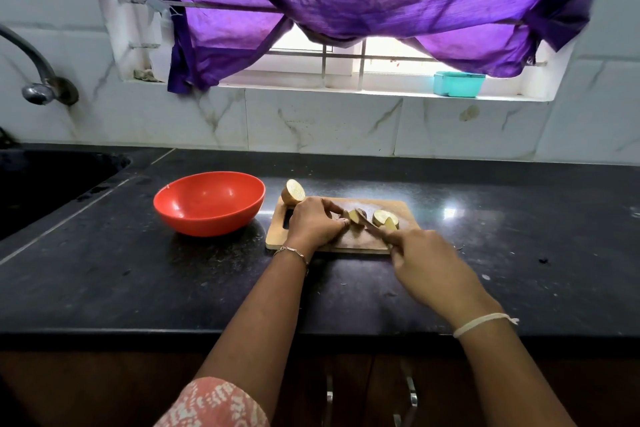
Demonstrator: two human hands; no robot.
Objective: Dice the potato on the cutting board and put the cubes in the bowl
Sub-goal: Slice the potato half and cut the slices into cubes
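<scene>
A wooden cutting board lies on the black counter. My left hand pinches a small potato piece on the board. My right hand grips a knife whose blade rests on that piece. Cut potato chunks lie just right of the blade. A potato half stands at the board's far left corner, cut face up. The red bowl sits left of the board with nothing visible inside.
A dark sink is set into the counter at far left, with a tap above it. A teal container sits on the window sill. Purple curtain hangs over the window. Cabinet handles show below the counter's edge.
</scene>
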